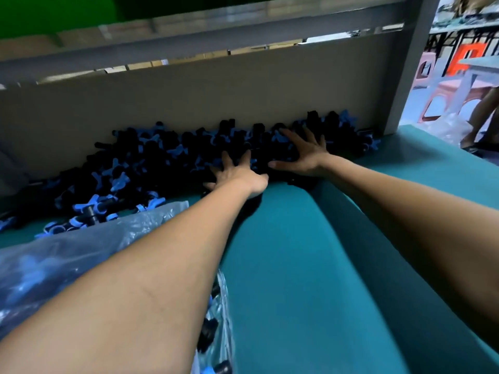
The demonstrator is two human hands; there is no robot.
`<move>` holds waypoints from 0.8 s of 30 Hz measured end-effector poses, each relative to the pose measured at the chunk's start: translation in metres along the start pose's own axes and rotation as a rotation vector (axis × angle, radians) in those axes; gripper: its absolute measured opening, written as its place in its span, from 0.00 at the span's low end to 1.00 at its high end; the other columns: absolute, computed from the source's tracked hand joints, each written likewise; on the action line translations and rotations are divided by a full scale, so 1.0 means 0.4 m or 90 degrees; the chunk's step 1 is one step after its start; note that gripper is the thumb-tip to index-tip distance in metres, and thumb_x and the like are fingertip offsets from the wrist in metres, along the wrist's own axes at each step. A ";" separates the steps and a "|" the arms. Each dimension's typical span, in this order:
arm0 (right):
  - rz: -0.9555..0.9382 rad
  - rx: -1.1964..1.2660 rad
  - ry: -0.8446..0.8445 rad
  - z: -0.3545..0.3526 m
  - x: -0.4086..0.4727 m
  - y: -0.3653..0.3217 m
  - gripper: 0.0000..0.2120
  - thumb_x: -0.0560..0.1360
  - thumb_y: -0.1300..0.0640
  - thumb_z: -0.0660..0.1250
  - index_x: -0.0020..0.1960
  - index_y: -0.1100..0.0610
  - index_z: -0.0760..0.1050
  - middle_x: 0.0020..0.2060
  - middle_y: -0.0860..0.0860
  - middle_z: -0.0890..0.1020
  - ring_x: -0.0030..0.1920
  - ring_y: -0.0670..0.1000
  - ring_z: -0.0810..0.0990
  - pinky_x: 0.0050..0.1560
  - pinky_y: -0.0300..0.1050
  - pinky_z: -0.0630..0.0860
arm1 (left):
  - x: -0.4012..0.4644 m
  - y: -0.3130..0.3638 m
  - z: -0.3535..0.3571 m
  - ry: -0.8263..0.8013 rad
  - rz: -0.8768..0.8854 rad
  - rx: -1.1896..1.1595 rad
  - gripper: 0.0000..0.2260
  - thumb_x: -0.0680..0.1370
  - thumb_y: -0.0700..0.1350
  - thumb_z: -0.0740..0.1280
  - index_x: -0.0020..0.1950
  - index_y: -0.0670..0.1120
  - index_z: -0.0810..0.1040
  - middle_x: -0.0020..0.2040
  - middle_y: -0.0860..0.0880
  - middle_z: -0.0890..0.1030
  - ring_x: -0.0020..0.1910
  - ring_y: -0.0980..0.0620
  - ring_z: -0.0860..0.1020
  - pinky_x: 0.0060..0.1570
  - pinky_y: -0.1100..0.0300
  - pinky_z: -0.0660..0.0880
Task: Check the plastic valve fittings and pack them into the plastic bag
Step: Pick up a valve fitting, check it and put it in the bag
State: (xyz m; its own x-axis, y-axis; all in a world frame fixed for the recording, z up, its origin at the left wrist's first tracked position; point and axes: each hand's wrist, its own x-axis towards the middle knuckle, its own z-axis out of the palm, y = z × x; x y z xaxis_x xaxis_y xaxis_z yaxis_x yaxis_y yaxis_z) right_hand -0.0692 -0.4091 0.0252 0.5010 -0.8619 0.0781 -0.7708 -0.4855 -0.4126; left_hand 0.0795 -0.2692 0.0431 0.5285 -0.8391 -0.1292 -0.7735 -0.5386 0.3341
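I have both hands out on the heap with arms stretched forward. My left hand [234,172] lies palm down with its fingers spread wide, pressing on the near edge of the pile and gripping nothing that I can see. My right hand [302,152] sits just beside it at about 2 o'clock, also flat, fingers splayed across the fittings and thumb pointing toward the left hand; it holds nothing either.

The plastic valve fittings [140,168] are black bodies with blue butterfly handles, heaped in a long bank that runs from 9 o'clock to 1 o'clock of my hands. The heap lies against a tan cardboard wall [189,90] at the far side of the teal desk [297,265]. A few stray fittings lie loose on the desk at about 8 o'clock of the left hand.

The clear plastic bag [89,238] lies crumpled under my left forearm at 7 o'clock, with blue and black fittings showing through its film.

Past the grey post [415,63] at 2 o'clock stand pink and red stools [448,95], and beside them a person's leg [483,112].
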 end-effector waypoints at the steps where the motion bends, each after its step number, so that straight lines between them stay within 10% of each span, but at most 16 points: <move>1: -0.016 -0.007 -0.004 0.008 0.008 -0.017 0.51 0.62 0.21 0.68 0.78 0.30 0.48 0.82 0.53 0.47 0.80 0.65 0.44 0.79 0.63 0.45 | 0.004 0.006 0.002 -0.017 0.008 0.016 0.36 0.78 0.68 0.60 0.82 0.65 0.46 0.84 0.49 0.42 0.82 0.34 0.47 0.77 0.32 0.53; 5: -0.033 -0.015 -0.027 0.017 -0.007 -0.051 0.44 0.59 0.20 0.63 0.72 0.28 0.57 0.77 0.50 0.58 0.74 0.68 0.58 0.74 0.63 0.61 | -0.012 0.018 -0.001 -0.033 0.002 -0.002 0.32 0.80 0.63 0.58 0.82 0.62 0.51 0.83 0.47 0.53 0.79 0.36 0.60 0.74 0.29 0.53; 16: -0.134 0.105 0.054 0.047 -0.287 -0.076 0.16 0.81 0.47 0.65 0.69 0.44 0.76 0.66 0.54 0.74 0.69 0.57 0.67 0.68 0.42 0.57 | -0.256 0.032 0.011 -0.036 0.026 -0.122 0.21 0.78 0.51 0.60 0.72 0.57 0.71 0.74 0.46 0.69 0.72 0.39 0.69 0.73 0.37 0.62; 24: -0.032 0.061 0.278 0.049 -0.556 -0.120 0.18 0.79 0.50 0.67 0.69 0.47 0.75 0.73 0.52 0.70 0.76 0.56 0.60 0.74 0.57 0.60 | -0.435 -0.008 -0.027 0.051 0.077 -0.499 0.23 0.74 0.37 0.60 0.65 0.54 0.78 0.63 0.46 0.80 0.58 0.44 0.79 0.54 0.57 0.77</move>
State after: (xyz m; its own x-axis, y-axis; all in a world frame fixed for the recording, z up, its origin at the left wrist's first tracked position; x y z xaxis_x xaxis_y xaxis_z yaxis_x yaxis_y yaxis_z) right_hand -0.1360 -0.1913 0.0097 0.3081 -0.8290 0.4668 -0.6994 -0.5300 -0.4795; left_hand -0.0060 -0.1207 0.0745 0.5028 -0.8644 0.0075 -0.3717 -0.2084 0.9046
